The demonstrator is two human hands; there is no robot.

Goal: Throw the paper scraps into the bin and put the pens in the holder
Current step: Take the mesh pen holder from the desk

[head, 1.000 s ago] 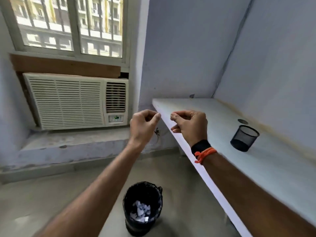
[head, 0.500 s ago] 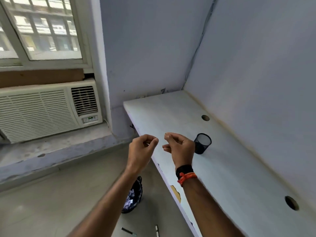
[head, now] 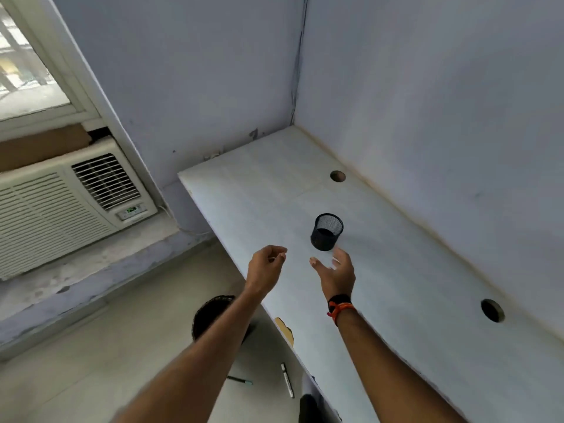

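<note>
My right hand (head: 335,271) hangs spread and empty just short of the holder (head: 327,232) on the desk (head: 412,270); my left hand (head: 266,267) has thumb and fingertips pinched together, on what I cannot tell. Two pens (head: 287,380) lie on the floor below the desk edge, near the bin (head: 210,312), which my left forearm half hides. The holder looks light: a careless nudge could topple it, and stooping for the pens could kick them under the desk.

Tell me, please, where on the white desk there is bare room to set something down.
The desk is bare between the mesh holder and the far corner, and between the two cable holes along the wall. It is crowded only just in front of the holder, where the right hand and left hand hover.
</note>
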